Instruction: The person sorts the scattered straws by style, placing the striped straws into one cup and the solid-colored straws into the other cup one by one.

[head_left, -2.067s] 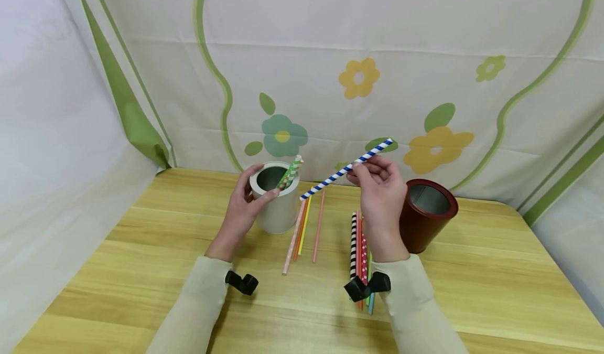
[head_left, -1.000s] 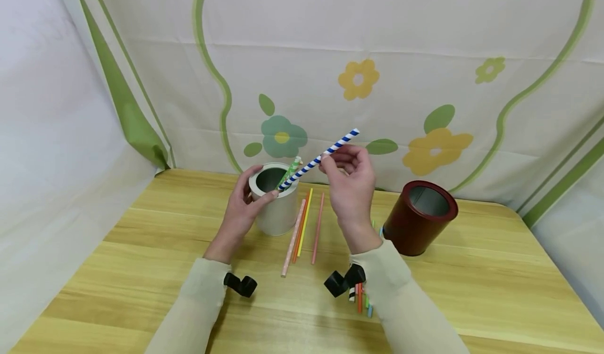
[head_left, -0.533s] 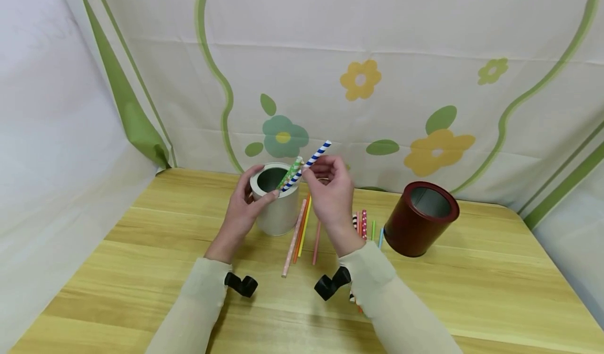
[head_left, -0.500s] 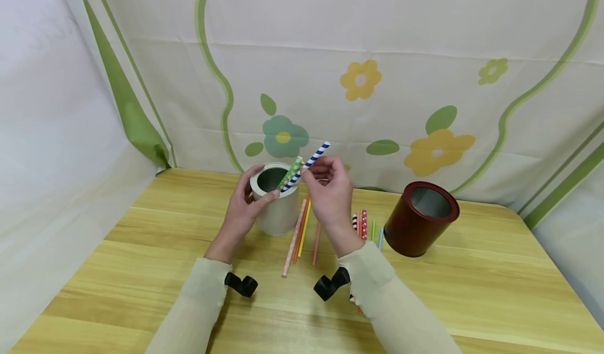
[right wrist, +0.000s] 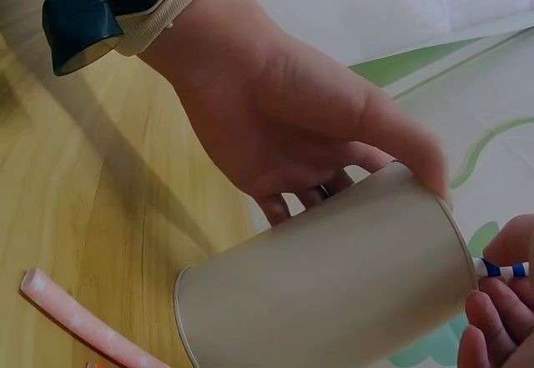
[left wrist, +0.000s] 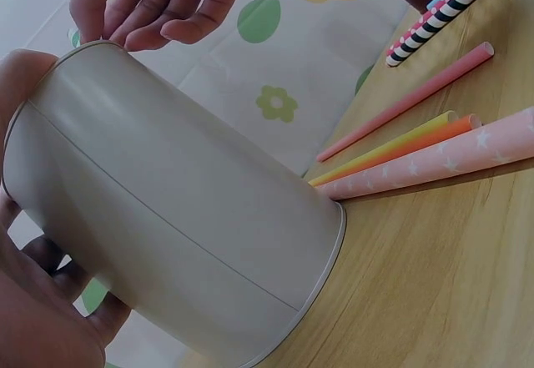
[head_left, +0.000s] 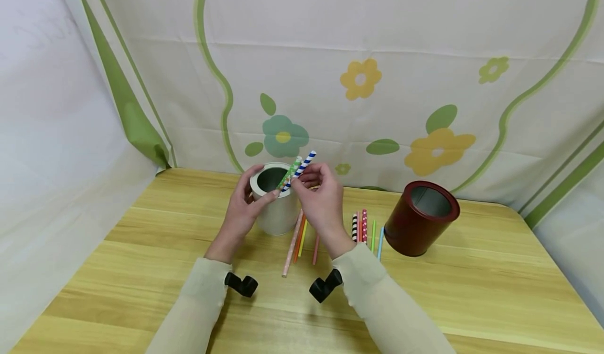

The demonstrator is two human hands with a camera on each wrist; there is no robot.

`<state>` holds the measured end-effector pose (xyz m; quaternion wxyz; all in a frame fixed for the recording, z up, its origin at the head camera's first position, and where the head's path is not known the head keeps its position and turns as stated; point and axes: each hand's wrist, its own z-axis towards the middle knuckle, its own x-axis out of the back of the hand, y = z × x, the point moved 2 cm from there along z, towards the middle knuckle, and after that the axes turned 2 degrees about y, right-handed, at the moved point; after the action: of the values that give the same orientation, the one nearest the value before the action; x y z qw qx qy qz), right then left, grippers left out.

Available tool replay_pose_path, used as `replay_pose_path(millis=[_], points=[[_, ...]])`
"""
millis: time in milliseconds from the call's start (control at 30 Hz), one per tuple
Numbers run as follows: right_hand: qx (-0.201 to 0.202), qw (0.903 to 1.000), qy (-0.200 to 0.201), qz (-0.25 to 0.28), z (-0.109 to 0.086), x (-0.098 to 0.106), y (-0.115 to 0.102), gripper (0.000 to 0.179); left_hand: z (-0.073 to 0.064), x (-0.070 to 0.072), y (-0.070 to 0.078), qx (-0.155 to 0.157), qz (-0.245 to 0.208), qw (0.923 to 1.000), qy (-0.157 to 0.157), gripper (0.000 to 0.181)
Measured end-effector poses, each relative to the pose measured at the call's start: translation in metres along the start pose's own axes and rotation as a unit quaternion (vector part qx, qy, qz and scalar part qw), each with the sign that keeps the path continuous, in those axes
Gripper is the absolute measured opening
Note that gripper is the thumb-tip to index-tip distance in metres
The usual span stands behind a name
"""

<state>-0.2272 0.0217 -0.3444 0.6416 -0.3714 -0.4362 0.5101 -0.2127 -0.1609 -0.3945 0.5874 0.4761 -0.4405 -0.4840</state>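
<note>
My left hand point(head_left: 239, 207) grips a white can point(head_left: 277, 216) standing on the table, thumb over its rim and fingers round its far side. A green patterned straw point(head_left: 291, 169) leans in the can's mouth against the right rim, with a bit of orange pattern beside it. My right hand point(head_left: 324, 199) pinches a blue-and-white striped straw point(head_left: 309, 158) between thumb and fingers, slanting down into the same mouth. In the right wrist view only a short piece of the striped straw point(right wrist: 505, 270) shows at the rim. The can's inside is mostly hidden.
Right of the can lie a pale pink starred straw point(head_left: 291, 249), an orange, a yellow and a pink straw point(head_left: 316, 249). Further right are several more, including a black-and-white striped straw point(head_left: 354, 228) and a blue straw point(head_left: 380, 244). A dark red can point(head_left: 412, 228) stands beyond them.
My right hand has brought the blue-and-white striped straw leftward and down, and its lower end is now inside the white can's mouth. My left hand has kept its grip on the can.
</note>
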Motion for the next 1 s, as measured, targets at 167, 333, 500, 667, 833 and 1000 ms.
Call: replay_pose_path(millis=[167,333,500,667,833,1000], points=[[-0.011,0.9999,-0.008,-0.001,0.0,-0.0002,0.0021,0.026,-0.0003,0.0002,-0.0003,0.0,-0.002,1.0,0.0,0.073],[-0.019,0.9997,-0.014,0.001,-0.0008,0.0003,0.002,0.027,0.0002,0.0006,-0.0014,-0.001,-0.004,1.0,0.0,0.073],[-0.022,0.9995,-0.018,-0.011,-0.0017,0.0014,0.0016,0.026,0.0007,0.0008,-0.0021,0.0,-0.005,1.0,0.0,0.073],[-0.026,0.9994,-0.02,-0.006,-0.0024,0.0023,0.0025,0.025,0.0005,0.0005,-0.0014,0.001,-0.006,1.0,0.001,0.074],[-0.035,0.9992,-0.014,0.015,-0.0046,0.0038,0.0016,0.025,0.0007,0.0002,-0.0011,0.001,-0.002,1.0,-0.001,0.074],[-0.048,0.9985,0.003,0.028,-0.0078,0.0072,0.0015,0.024,0.0007,0.0001,-0.0005,0.0,-0.001,1.0,-0.002,0.074]])
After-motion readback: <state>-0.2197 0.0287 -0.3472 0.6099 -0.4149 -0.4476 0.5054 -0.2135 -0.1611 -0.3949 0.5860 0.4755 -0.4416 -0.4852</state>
